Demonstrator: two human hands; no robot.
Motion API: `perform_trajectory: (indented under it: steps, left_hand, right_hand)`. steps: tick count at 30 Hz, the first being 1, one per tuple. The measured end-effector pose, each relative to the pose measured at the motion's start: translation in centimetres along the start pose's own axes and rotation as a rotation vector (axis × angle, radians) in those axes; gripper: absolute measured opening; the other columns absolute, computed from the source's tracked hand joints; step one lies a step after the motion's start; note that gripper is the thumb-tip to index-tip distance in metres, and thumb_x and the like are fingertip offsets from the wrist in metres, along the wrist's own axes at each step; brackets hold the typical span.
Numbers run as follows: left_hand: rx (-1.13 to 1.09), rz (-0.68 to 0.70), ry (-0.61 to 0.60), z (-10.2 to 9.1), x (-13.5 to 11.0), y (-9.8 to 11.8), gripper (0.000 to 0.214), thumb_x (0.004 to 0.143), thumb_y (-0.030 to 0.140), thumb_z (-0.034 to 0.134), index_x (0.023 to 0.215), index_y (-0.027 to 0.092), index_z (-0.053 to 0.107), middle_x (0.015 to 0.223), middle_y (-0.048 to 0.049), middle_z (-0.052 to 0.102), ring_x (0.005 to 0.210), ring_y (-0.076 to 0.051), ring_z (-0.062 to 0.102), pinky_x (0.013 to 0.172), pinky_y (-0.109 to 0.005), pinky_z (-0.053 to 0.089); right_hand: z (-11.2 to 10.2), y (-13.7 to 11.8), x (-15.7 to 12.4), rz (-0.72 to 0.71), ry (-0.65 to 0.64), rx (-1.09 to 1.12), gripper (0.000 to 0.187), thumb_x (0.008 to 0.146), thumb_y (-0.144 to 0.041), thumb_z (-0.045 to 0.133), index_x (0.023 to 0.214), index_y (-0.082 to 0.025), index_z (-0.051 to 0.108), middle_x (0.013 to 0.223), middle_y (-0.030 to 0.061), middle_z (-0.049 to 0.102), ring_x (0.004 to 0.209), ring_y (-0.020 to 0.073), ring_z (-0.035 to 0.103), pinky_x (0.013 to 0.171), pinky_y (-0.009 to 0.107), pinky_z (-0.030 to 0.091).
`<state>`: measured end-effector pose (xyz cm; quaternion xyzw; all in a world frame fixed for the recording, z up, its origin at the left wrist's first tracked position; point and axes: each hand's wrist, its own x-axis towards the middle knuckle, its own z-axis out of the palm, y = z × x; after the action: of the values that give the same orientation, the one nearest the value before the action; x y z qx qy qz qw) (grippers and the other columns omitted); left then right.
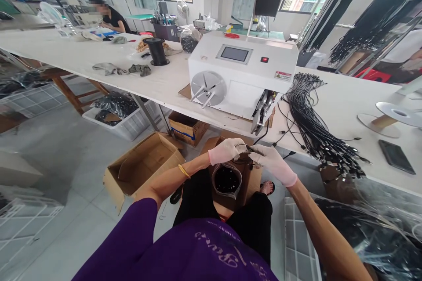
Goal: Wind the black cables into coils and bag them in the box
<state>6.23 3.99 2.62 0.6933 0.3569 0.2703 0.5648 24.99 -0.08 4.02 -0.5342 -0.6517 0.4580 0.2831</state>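
Observation:
My left hand, in a whitish glove with a pink cuff, is closed on a black cable. From the other side my right hand, gloved alike, grips the same cable. Both hands are close together in front of the table edge, above a cardboard box between my legs. A clear plastic bag full of black items stands in that box. Just beyond my hands is a white winding machine, with a metal guide arm at its lower right. My fingers partly hide the cable.
A large bundle of black cables lies on the white table, right of the machine. Near it are a phone and a white spool. An open carton stands at left. Another person sits far left.

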Motion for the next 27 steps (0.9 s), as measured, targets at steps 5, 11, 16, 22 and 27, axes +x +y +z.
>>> perform_trajectory:
  steps: [5, 11, 16, 22, 27]
  left_hand:
    - [0.131, -0.033, -0.027, 0.6, 0.5, 0.2, 0.022, 0.082, 0.035, 0.047, 0.074, 0.016, 0.054, 0.053, 0.0036, 0.049, 0.050, -0.008, 0.046, 0.050, -0.021, 0.033]
    - [0.102, -0.061, -0.108, 0.5, 1.0, -0.5, 0.024, 0.083, 0.038, 0.047, 0.077, 0.016, 0.054, 0.052, 0.0038, 0.050, 0.049, -0.008, 0.045, 0.049, -0.021, 0.032]
    - [0.015, -0.035, -0.123, 0.5, 1.2, -0.7, 0.027, 0.084, 0.041, 0.049, 0.077, 0.015, 0.053, 0.053, 0.0036, 0.052, 0.050, -0.008, 0.048, 0.053, -0.021, 0.035]
    - [-0.289, 0.046, -0.064, 1.6, 1.4, -1.0, 0.037, 0.082, 0.050, 0.054, 0.068, 0.018, 0.041, 0.052, 0.0082, 0.038, 0.050, -0.006, 0.039, 0.056, -0.022, 0.037]
    - [-0.316, 0.036, -0.120, 1.4, 1.2, -1.4, 0.047, 0.075, 0.059, 0.061, 0.076, 0.014, 0.050, 0.069, 0.0027, 0.048, 0.061, -0.006, 0.045, 0.057, -0.020, 0.036]
  right_hand:
    - [-0.5, -1.5, 0.1, -0.114, 0.056, -0.560, 0.020, 0.082, -0.031, 0.053, 0.086, -0.022, 0.071, 0.079, 0.0016, 0.068, 0.071, 0.0162, 0.057, 0.063, 0.025, 0.039]
    - [-1.2, -2.0, -0.4, -0.090, 0.018, -0.705, 0.027, 0.078, -0.026, 0.053, 0.097, -0.023, 0.072, 0.079, 0.0018, 0.070, 0.066, 0.0153, 0.057, 0.058, 0.024, 0.036]
    - [-1.3, -1.6, -0.6, 0.007, -0.002, -0.579, 0.017, 0.075, -0.029, 0.056, 0.083, -0.019, 0.068, 0.060, -0.0020, 0.062, 0.052, 0.0121, 0.053, 0.053, 0.022, 0.037]
    - [-1.0, -1.3, -0.5, 0.090, 0.073, -0.144, 0.026, 0.075, -0.040, 0.059, 0.061, -0.019, 0.051, 0.051, -0.0056, 0.047, 0.043, 0.0095, 0.050, 0.044, 0.020, 0.037]
    - [-0.5, -0.8, -0.3, 0.091, 0.199, 0.128, 0.025, 0.073, -0.040, 0.064, 0.066, -0.018, 0.055, 0.053, -0.0048, 0.050, 0.042, 0.0102, 0.052, 0.044, 0.022, 0.042]
